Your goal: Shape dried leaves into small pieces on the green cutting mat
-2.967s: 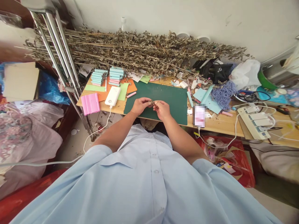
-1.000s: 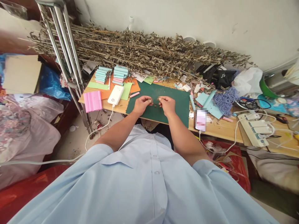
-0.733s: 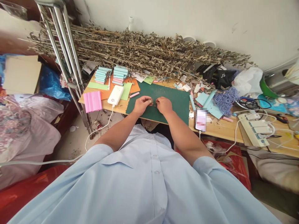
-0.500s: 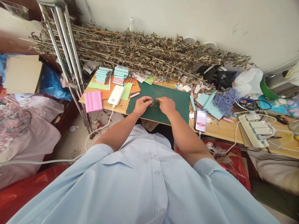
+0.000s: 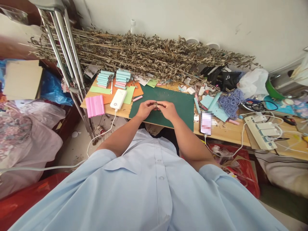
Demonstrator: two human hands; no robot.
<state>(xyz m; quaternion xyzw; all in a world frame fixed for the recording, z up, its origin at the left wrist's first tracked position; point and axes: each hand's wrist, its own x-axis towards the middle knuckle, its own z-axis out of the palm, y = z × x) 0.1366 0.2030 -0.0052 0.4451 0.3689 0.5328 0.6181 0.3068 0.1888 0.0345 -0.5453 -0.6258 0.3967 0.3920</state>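
One small clump (image 5: 156,104), apparently dried leaf, is pinched in the fingertips of left hand (image 5: 144,109) and right hand (image 5: 168,110), above the green mat (image 5: 179,99) towards its near edge, and could crumble over that edge if squeezed too hard.

The mat (image 5: 184,99) lies on the table (image 5: 226,133), the left hand (image 5: 144,110) and right hand (image 5: 168,110) over it. I see the power bank (image 5: 118,98) to its left, with two stacks of rolls (image 5: 123,77) behind; to its right the phone (image 5: 206,129), then the yarn (image 5: 231,102) and power strip (image 5: 261,133). Stems (image 5: 149,54) stretch behind, along the wall (image 5: 192,19).
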